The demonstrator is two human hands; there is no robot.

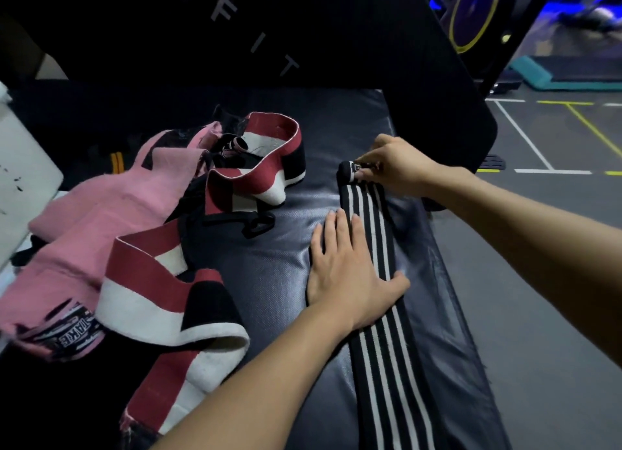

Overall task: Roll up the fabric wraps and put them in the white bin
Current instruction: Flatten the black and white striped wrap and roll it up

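A long black wrap with white stripes (387,365) lies stretched along the dark padded bench (269,274), its far end curled into a small roll. My right hand (393,166) pinches that rolled end. My left hand (350,274) lies flat with straight fingers on the wrap's middle, pressing it to the pad. To the left sit a loose pink wrap (101,207) and a red, white and black wrap (175,281), tangled together. The white bin (20,180) shows partly at the left edge.
A black strap with a plastic buckle (249,222) lies between the tangled wraps and my left hand. A tall black padded panel (303,45) rises behind the bench. Grey gym floor with painted lines (555,139) lies to the right.
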